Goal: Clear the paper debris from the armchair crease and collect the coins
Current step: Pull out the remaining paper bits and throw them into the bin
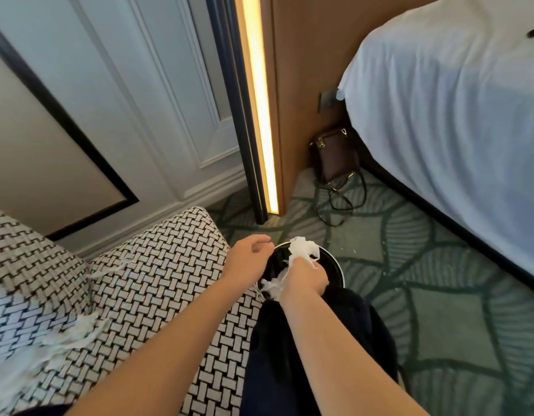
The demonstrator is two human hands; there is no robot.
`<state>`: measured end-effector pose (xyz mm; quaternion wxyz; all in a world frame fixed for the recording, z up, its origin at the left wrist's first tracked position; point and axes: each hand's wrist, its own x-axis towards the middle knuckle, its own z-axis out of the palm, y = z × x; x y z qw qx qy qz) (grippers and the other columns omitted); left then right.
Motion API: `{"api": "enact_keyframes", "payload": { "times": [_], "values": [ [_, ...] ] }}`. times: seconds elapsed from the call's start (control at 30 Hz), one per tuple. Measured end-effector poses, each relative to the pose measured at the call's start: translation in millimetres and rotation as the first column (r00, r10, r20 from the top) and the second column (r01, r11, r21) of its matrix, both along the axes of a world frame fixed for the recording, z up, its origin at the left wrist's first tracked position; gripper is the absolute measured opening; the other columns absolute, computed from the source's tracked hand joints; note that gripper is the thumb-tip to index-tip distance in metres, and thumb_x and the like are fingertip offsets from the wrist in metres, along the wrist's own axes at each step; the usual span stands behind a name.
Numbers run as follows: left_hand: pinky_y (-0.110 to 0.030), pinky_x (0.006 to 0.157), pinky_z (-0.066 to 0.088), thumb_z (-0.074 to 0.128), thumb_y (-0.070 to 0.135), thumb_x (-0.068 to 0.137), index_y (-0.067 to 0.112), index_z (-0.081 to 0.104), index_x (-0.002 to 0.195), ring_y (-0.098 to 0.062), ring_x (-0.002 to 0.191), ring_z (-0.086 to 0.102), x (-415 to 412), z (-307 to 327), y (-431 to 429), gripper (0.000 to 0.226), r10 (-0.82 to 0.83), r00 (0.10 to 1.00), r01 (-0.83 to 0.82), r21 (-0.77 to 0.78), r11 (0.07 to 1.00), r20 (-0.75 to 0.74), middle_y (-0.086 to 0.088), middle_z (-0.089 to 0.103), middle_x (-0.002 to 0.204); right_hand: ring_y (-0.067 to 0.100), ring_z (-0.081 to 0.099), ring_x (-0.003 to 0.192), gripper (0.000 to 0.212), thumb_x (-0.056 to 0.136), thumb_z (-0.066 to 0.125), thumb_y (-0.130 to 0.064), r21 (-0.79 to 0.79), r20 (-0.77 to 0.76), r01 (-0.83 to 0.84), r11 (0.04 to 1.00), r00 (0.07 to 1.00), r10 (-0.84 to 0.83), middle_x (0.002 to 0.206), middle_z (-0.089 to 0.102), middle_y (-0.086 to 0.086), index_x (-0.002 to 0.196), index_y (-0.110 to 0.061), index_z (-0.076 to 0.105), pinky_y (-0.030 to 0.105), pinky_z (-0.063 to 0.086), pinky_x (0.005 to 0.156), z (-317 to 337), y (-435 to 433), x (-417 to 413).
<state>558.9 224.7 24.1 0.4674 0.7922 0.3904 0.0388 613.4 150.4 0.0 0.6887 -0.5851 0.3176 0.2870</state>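
Right hand point(304, 277) is clamped on a wad of shredded white paper point(303, 250), which sticks up above my knuckles and trails down past the wrist. It sits right over the mouth of a black waste bin point(334, 265) with a silver rim. My left hand point(249, 256) hovers at the bin's near-left edge with its back to the camera and its fingers loosely curled; I cannot tell whether it grips anything. More paper debris point(74, 331) lies in torn strips along the crease of the armchair point(169, 265), a black-and-white basket-weave seat to my left, with a thinner shred further up the crease. A few white flecks point(354, 251) dot the green leaf-patterned carpet point(439, 295) just beyond the bin. Further off, a brown handbag point(334, 154) leans against the wooden wall panel beside a lit vertical light strip point(256, 100), near the corner of a bed point(454, 115) with white sheets.
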Motion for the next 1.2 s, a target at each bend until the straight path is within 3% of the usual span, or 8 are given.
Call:
{"api": "enact_keyframes", "payload": {
  "times": [0.17,0.3,0.4,0.6,0.7,0.97,1.1,1.2],
  "values": [
    [-0.009,0.073,0.032,0.05,0.027,0.096,0.022,0.06,0.121,0.0,0.099,0.049,-13,-2,3,0.028,0.019,0.999,-0.018,-0.023,1.0,0.034,0.009,0.06,0.117,0.015,0.047,0.059,0.037,0.092,0.05,-0.007,0.08,-0.083,-0.007,0.997,0.996,0.014,0.076,0.05,0.005,0.128,0.003,0.048,0.02,0.043,0.042,-1,-4,2],
    [-0.008,0.07,0.031,0.049,0.026,0.096,0.023,0.06,0.121,0.0,0.1,0.048,-25,1,6,0.027,0.034,0.999,-0.033,-0.032,0.999,0.029,0.012,0.057,0.112,0.017,0.057,0.1,0.047,0.092,0.058,-0.031,0.301,-0.216,0.126,0.945,0.975,-0.061,0.122,0.056,0.006,0.132,-0.009,0.047,0.025,0.044,0.081,10,-3,-2],
    [-0.013,0.076,0.034,0.048,0.025,0.096,0.02,0.061,0.12,-0.003,0.104,0.05,-34,7,7,0.028,0.056,0.998,-0.054,-0.057,0.997,0.036,0.011,0.059,0.113,0.015,0.026,0.141,0.062,0.097,0.038,-0.046,0.47,-0.266,0.154,0.869,0.964,-0.027,0.153,0.03,0.006,0.148,-0.014,0.027,0.027,0.023,0.113,12,-9,0],
    [-0.023,0.088,0.035,0.046,0.03,0.096,0.022,0.065,0.113,-0.007,0.107,0.054,-59,24,14,0.026,0.054,0.998,-0.054,-0.038,0.998,0.013,0.008,0.064,0.11,0.026,0.011,0.145,0.066,0.098,0.031,-0.047,0.551,-0.129,0.11,0.827,0.991,-0.046,0.158,0.01,0.01,0.151,-0.011,0.015,0.041,0.016,0.116,16,-11,-4],
    [-0.014,0.075,0.035,0.048,0.032,0.095,0.026,0.066,0.104,0.001,0.095,0.055,-72,33,19,0.021,0.011,1.0,-0.011,0.02,1.0,-0.005,0.016,0.063,0.097,0.02,0.012,0.145,0.063,0.1,0.027,-0.045,0.616,-0.156,0.099,0.782,0.988,-0.002,0.158,0.016,0.007,0.15,-0.011,0.015,0.038,0.013,0.117,22,-13,-8],
    [-0.013,0.076,0.033,0.05,0.037,0.094,0.024,0.063,0.116,0.0,0.099,0.053,-113,67,15,0.028,-0.124,0.992,0.127,0.115,0.985,-0.035,0.011,0.063,0.115,0.022,0.045,0.129,0.05,0.1,0.039,-0.034,0.327,0.29,-0.39,0.861,0.908,0.301,0.139,0.05,0.01,0.143,-0.008,0.036,0.034,0.032,0.108,36,-23,-25],
    [-0.017,0.086,0.034,0.051,0.041,0.092,0.029,0.062,0.117,0.001,0.102,0.052,-148,92,15,0.029,-0.129,0.991,0.126,0.134,0.983,0.017,0.015,0.061,0.118,0.015,0.062,0.101,0.038,0.097,0.045,-0.032,-0.111,0.478,-0.651,0.751,0.627,0.615,0.105,0.068,0.0,0.125,-0.01,0.056,0.034,0.041,0.1,55,-23,-47],
    [-0.01,0.074,0.033,0.053,0.044,0.09,0.036,0.063,0.107,0.011,0.094,0.053,-185,107,17,0.021,-0.095,0.991,0.083,0.135,0.987,0.089,0.021,0.062,0.107,0.014,0.066,0.092,0.03,0.097,0.044,-0.031,-0.299,0.58,-0.732,0.612,0.37,0.726,0.094,0.071,0.0,0.112,-0.013,0.064,0.038,0.046,0.098,70,-18,-76]
  ]
}}
